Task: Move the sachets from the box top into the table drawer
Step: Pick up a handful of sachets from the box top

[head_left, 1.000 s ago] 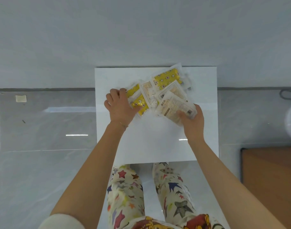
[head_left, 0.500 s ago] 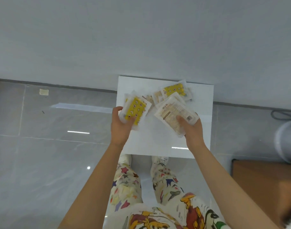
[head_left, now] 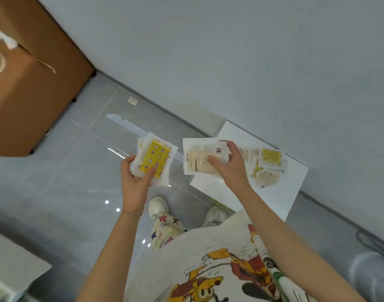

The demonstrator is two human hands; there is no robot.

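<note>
Off box top (head_left: 271, 194) now | left hand (head_left: 134, 186) clamps yellow sachets (head_left: 157, 156) | right hand (head_left: 232, 168) clamps beige sachets (head_left: 198, 159)

**Legible markings: none recorded**

1. The beige sachet (head_left: 205, 159), centre of frame: a barcode at its upper right corner and lines of print are seen, too blurred to be read.
2. The yellow sachet (head_left: 156, 159), left of centre: only star and moon figures are shown.
3. The loose sachets (head_left: 270, 159) on the box top (head_left: 284, 197), right of centre: the print is too small to be read.
</note>
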